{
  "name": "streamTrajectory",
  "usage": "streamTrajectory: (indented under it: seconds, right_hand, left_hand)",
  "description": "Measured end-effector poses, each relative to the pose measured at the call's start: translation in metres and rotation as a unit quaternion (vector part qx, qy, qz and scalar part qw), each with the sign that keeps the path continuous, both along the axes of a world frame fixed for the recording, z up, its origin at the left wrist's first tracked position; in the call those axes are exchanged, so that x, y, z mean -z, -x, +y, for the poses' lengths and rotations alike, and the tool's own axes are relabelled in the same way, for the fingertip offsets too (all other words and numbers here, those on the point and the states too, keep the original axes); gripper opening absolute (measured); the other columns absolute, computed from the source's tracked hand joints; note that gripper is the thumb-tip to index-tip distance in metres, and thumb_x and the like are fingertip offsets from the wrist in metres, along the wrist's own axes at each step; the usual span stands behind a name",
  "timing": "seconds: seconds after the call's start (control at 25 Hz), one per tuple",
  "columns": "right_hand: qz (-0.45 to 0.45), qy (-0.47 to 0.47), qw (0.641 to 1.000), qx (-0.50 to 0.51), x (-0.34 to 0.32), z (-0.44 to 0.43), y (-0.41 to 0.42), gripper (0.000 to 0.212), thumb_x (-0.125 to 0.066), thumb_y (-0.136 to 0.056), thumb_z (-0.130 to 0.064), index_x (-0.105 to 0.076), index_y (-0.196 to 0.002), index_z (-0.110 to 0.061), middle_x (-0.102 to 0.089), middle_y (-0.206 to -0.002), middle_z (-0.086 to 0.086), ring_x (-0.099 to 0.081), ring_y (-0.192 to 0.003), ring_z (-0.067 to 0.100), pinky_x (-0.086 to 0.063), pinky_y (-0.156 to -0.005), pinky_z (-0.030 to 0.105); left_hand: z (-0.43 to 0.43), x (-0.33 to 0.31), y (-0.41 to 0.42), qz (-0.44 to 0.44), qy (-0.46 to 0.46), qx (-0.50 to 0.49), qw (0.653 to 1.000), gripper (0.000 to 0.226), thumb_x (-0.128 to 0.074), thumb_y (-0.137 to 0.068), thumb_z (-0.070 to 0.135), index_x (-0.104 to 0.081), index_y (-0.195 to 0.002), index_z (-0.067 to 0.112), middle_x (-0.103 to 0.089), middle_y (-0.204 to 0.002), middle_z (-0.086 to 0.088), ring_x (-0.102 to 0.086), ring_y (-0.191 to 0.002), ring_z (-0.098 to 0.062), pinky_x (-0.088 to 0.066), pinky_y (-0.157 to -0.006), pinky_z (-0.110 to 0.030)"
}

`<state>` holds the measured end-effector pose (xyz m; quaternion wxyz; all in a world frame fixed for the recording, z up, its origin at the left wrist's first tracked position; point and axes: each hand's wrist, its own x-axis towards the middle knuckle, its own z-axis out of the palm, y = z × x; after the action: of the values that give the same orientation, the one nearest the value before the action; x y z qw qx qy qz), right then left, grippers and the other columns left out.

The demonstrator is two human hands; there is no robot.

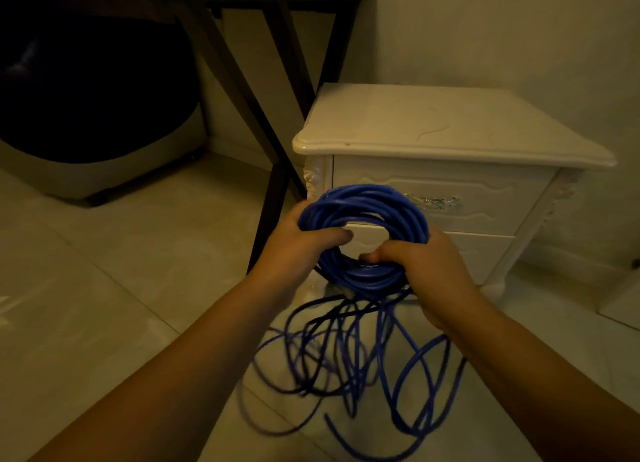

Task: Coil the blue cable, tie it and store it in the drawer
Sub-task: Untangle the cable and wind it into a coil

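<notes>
The blue cable (363, 202) is partly wound into a thick ring, held upright in the air between both hands; the rest (408, 375) hangs from the ring's lower edge in loose, blurred loops that spill onto the tiled floor (121, 271). The left hand (298, 247) clasps the ring's left side, thumb lying across the front strands. The right hand (429, 264) grasps the lower right part, fingers curled round the bundle. Just behind the ring stands a white bedside cabinet (450, 125), its top drawer (491, 191) closed, with an ornate metal handle (436, 202). A dark table frame (277, 80) rises to the cabinet's left
</notes>
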<state>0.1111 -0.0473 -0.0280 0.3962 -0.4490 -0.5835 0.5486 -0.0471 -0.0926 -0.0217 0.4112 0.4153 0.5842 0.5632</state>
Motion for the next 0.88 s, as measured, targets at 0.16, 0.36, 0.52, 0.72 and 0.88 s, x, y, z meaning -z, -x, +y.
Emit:
streamTrajectory:
  seconds: [0.16,0.36,0.52,0.72,0.88]
  right_hand:
    - [-0.264,-0.169,0.947,-0.071,0.000,0.001,0.001,0.017,-0.064,-0.076,-0.004,-0.056,-0.082,-0.018,-0.058,-0.070,0.006,-0.053,-0.062,0.023,-0.039,-0.054,0.028]
    - [-0.168,-0.143,0.973,-0.066,-0.010,0.001,-0.003,0.028,-0.071,-0.077,-0.008,-0.057,-0.090,-0.028,-0.063,-0.078,0.000,-0.061,-0.063,0.015,-0.047,-0.055,0.014]
    - [-0.050,0.002,0.994,-0.094,-0.008,0.007,-0.011,0.040,-0.076,-0.075,-0.018,-0.060,-0.112,-0.023,-0.071,-0.099,0.007,-0.071,-0.083,0.017,-0.057,-0.079,0.036]
    - [0.202,0.153,0.965,-0.062,0.008,-0.004,0.004,0.063,-0.073,-0.065,-0.027,-0.055,-0.125,-0.022,-0.069,-0.112,0.014,-0.068,-0.101,0.029,-0.054,-0.088,0.051]
    - [0.317,0.197,0.920,-0.117,0.003,-0.011,0.006,0.051,-0.059,-0.076,-0.036,-0.060,-0.123,-0.017,-0.071,-0.100,0.012,-0.064,-0.105,0.034,-0.054,-0.088,0.049]
  left_hand:
    - [-0.002,0.003,0.004,0.276,-0.046,0.122,0.952,0.047,-0.075,-0.076,0.004,-0.058,-0.109,0.032,-0.067,-0.098,0.009,-0.066,-0.084,-0.004,-0.055,-0.074,-0.023]
    - [0.009,0.006,-0.009,0.260,-0.084,0.008,0.962,0.017,-0.076,-0.078,0.010,-0.066,-0.087,0.019,-0.066,-0.075,0.003,-0.061,-0.067,-0.006,-0.050,-0.062,-0.024]
    - [0.013,0.001,-0.009,0.022,-0.047,-0.059,0.997,0.021,-0.075,-0.080,0.008,-0.066,-0.086,0.026,-0.063,-0.060,0.014,-0.059,-0.057,-0.001,-0.045,-0.054,-0.016]
    - [0.018,0.007,-0.014,-0.163,0.019,-0.129,0.978,0.015,-0.072,-0.080,0.014,-0.063,-0.091,0.010,-0.052,-0.062,-0.003,-0.055,-0.061,-0.019,-0.049,-0.062,-0.035]
    - [0.019,0.009,-0.010,-0.247,0.059,-0.150,0.956,0.008,-0.070,-0.082,0.011,-0.065,-0.088,0.009,-0.049,-0.055,-0.001,-0.052,-0.053,-0.018,-0.048,-0.059,-0.036]
